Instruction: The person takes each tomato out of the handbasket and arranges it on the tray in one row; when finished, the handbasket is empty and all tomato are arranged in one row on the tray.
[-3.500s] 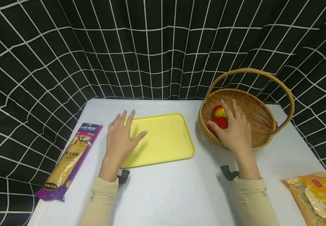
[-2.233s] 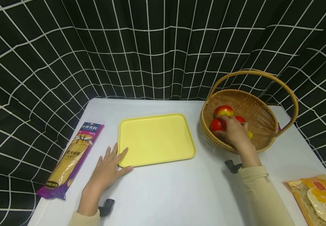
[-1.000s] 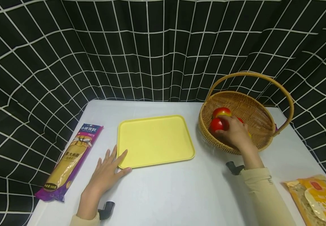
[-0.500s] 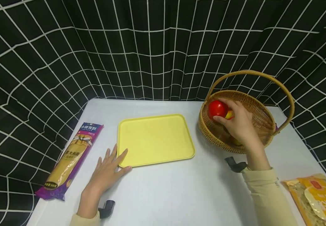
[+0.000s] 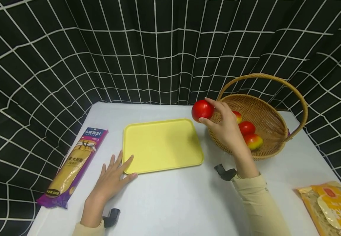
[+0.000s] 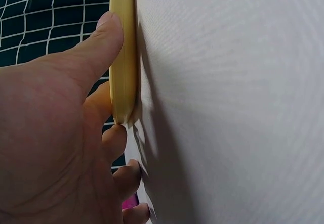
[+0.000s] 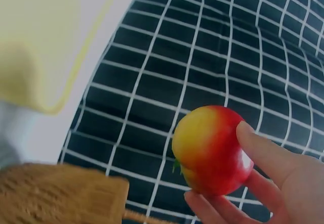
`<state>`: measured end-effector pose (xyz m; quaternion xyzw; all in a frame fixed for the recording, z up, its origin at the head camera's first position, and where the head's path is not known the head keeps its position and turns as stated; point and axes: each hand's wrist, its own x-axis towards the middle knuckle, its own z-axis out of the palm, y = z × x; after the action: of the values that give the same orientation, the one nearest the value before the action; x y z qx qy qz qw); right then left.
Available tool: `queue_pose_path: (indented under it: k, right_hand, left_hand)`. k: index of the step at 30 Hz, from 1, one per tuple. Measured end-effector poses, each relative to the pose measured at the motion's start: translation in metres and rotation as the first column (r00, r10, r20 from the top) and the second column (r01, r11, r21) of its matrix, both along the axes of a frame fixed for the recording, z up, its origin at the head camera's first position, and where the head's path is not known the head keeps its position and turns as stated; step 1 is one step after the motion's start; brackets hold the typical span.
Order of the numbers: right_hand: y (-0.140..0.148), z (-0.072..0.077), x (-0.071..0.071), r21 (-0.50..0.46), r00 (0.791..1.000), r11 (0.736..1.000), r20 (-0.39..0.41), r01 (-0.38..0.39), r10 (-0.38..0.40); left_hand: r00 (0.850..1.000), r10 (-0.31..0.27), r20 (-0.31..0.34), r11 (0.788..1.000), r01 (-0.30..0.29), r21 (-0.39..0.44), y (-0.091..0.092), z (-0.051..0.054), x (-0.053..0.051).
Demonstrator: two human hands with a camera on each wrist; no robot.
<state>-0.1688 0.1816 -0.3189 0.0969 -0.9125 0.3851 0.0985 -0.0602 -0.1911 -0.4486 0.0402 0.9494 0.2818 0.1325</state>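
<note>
- The person's right hand (image 5: 228,126) is holding a red fruit (image 5: 201,110) in its curled fingers, thumb on the near side; the right wrist view is showing yellow on the fruit's other side and a bit of green.
- That fruit is hanging in the air toward the far side, between the tray and the basket.
- The left hand (image 5: 108,183) is lying at the near left corner of the yellow tray (image 5: 163,147), its fingers spreading wide, thumb and forefinger touching the rim.
- The tray is sitting flat on the white surface (image 5: 173,203), left of the wicker basket (image 5: 268,114).
- Inside the basket, a plain red fruit (image 5: 247,128) and a red-and-yellow fruit (image 5: 253,141) are resting together, and another fruit (image 5: 237,116) is showing partly behind the right hand.
- A purple pasta packet (image 5: 76,167) is lying slantwise at the left; an orange packet (image 5: 332,206) is lying at the near right.
- A black curtain with white grid lines (image 5: 170,49) is hanging along the far side.
</note>
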Motion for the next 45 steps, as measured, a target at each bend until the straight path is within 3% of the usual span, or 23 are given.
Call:
queue_pose_path:
  k: [12,26,35,45]
  right_hand:
    - [-0.047,-0.016,-0.004,-0.028,0.997,0.996,-0.005,-0.081,0.081]
    - [-0.108,-0.065,-0.012,-0.107,0.974,0.978,0.117,-0.181,0.193]
    - [-0.154,-0.089,-0.01,-0.122,0.942,0.963,0.211,-0.239,0.261]
    - [-0.181,-0.102,-0.007,-0.108,0.91,0.95,0.275,-0.292,0.311]
  left_hand:
    - [1.0,0.003,-0.019,1.0,-0.003,-0.007,0.0,-0.001,0.001]
    - [1.0,0.005,0.012,0.999,-0.004,-0.031,0.002,-0.002,-0.003]
    - [1.0,0.017,0.025,0.999,-0.016,-0.037,0.001,-0.001,-0.003]
    - [0.999,0.018,0.031,0.999,-0.017,-0.039,0.002,0.0,-0.003]
